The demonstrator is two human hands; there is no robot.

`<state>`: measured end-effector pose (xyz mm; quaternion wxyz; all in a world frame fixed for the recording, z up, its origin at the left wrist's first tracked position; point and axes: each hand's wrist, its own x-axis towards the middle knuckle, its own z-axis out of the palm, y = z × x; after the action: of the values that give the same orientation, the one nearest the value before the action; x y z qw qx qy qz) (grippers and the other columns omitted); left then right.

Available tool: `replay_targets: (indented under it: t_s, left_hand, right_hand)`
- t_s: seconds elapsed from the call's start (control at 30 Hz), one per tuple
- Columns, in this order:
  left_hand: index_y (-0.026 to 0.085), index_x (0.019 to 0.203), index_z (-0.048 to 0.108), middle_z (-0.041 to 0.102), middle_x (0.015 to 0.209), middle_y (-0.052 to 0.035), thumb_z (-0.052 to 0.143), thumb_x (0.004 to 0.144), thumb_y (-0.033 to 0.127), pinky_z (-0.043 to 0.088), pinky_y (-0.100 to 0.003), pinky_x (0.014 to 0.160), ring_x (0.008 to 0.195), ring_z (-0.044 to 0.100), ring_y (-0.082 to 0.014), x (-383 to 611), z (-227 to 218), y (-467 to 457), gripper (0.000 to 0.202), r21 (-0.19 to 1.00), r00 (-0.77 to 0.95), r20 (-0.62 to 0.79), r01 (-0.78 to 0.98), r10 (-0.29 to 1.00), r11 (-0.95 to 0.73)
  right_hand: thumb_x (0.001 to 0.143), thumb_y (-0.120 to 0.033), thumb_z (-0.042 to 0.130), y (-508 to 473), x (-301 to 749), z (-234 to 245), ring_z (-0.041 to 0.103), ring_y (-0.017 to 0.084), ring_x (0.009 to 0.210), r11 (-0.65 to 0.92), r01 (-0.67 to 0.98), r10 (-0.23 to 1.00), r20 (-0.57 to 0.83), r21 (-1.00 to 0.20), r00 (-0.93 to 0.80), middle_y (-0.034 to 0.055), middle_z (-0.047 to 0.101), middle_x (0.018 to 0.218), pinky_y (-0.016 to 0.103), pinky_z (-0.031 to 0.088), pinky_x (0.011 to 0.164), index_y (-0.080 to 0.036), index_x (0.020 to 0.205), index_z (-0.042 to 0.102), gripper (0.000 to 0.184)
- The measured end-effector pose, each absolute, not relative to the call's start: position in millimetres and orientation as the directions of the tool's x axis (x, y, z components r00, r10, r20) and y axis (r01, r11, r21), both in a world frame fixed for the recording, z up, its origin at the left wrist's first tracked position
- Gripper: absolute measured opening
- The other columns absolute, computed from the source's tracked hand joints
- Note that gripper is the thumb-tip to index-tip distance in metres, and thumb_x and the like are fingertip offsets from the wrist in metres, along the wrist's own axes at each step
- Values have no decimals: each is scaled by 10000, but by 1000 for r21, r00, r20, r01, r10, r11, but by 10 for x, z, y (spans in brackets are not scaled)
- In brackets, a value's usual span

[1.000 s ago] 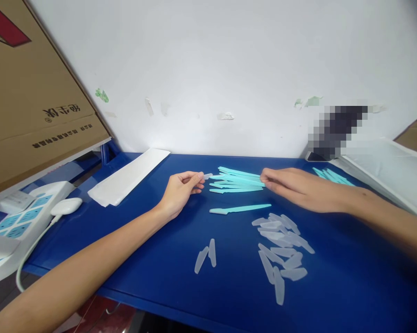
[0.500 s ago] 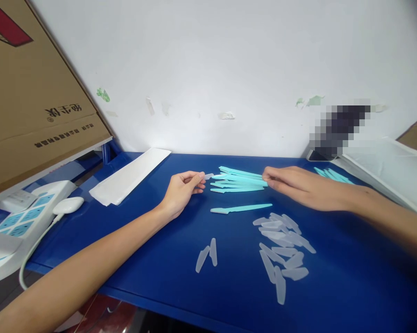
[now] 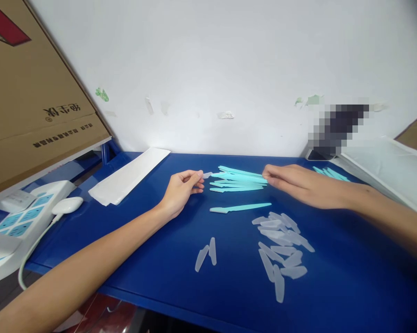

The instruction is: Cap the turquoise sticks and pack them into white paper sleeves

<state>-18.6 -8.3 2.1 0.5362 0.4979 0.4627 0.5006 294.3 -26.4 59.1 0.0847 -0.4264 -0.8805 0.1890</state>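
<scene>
Between finger and thumb, my left hand pinches a small translucent blade cap. My right hand has its fingertips closed on the handle end of a turquoise eyebrow razor, whose tip lies by the open end of the cap. Whether the tip is inside the cap I cannot tell. That razor lies over a bunch of similar razors, so parts of them overlap. A single capped razor lies nearer to me. Several loose caps are scattered at the right front, and two loose caps lie further left.
A white paper sleeve lies at the back left of the blue table. A power strip with a white plug and cable is at the left, under a cardboard box. More razors and a clear bin are at the right.
The razor's tip and the cap in my left hand have shifted very slightly against each other. Both hands keep their grips, and the other things lie as before.
</scene>
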Motion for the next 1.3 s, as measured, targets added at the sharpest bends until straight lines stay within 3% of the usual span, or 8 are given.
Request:
replay_targets:
  t_s: [0.2,0.43,0.73,0.9,1.0,1.1,1.17,1.3]
  left_hand:
    - [125,831,717,638,761,-13,855,714,529,526,-220,637,694,609,-108,-177,36,-102,442,999,105,11,-36,994,-8]
    - [145,810,726,648,706,-10,773,817,517,470,-234,646,649,572,-111,-198,84,-149,375,967,252,166,149,953,-208]
    - [203,869,798,605,833,-31,721,877,428,416,-267,630,691,494,-129,-210,69,-198,238,739,436,287,467,853,-486]
    - [188,867,777,447,652,32,695,893,414,343,-253,553,575,372,-102,-217,88,-200,242,704,399,276,536,875,-466]
    - [160,855,743,377,563,61,659,918,409,295,-246,509,517,308,-89,-233,82,-196,270,710,392,263,540,882,-452]
    - [150,872,744,487,614,32,651,924,366,342,-242,521,532,383,-90,-263,122,-212,241,696,513,275,478,813,-536]
    - [151,881,761,572,688,-3,672,914,356,383,-242,544,570,454,-98,-291,204,-241,226,710,661,202,409,723,-573]
    - [201,1045,792,662,760,-33,793,826,429,405,-250,554,628,537,-133,-343,413,-316,316,783,899,-107,339,424,-522]
  right_hand:
    - [1058,-483,275,-270,2917,578,403,168,640,560,716,786,-4,-417,-618,-7,462,747,347,318,635,-247,871,367,316]
    - [1044,-466,320,-329,2805,547,427,167,641,612,706,740,-55,-357,-670,9,534,752,329,307,610,-238,863,432,312]
    - [943,-350,499,-211,2910,486,474,142,611,591,752,763,-100,-292,-639,-1,604,722,296,314,591,-227,802,574,202]
    - [940,-340,492,-195,2925,450,473,140,586,587,763,768,-110,-271,-630,-8,614,703,294,308,572,-235,807,600,201]
    - [966,-380,455,-170,2924,428,511,157,602,572,790,797,-81,-222,-599,0,617,693,302,325,588,-238,904,627,232]
    - [983,-414,423,-132,2931,388,581,191,684,557,811,816,-65,-182,-575,27,660,772,309,354,617,-240,1096,649,307]
    - [989,-433,409,-111,2942,359,605,206,726,549,819,822,-68,-169,-565,43,677,816,313,368,630,-237,1154,653,354]
    - [992,-468,406,-98,2956,333,617,215,732,548,815,821,-69,-188,-567,60,689,827,321,380,631,-220,1163,670,401]
